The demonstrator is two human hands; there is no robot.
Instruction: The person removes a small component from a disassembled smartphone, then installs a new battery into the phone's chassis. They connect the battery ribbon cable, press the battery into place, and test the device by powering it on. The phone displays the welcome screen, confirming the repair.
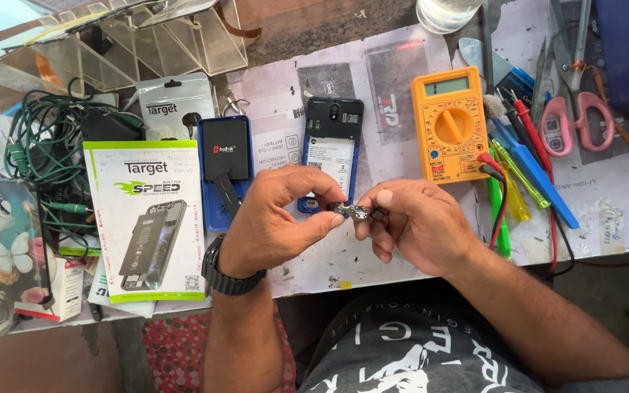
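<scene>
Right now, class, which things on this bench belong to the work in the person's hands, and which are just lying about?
In use:
small metal part, pinched by left hand and right hand
opened blue phone behind the hands

Lying about:
yellow multimeter
pink scissors
screwdrivers
green cables
battery package

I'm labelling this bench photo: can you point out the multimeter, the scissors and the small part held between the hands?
multimeter [450,125], head view, on its round dial.
scissors [576,120], head view, on the pink handle loops.
small part [352,211], head view, on its middle, pinched between left hand [278,218] and right hand [416,225].
</scene>
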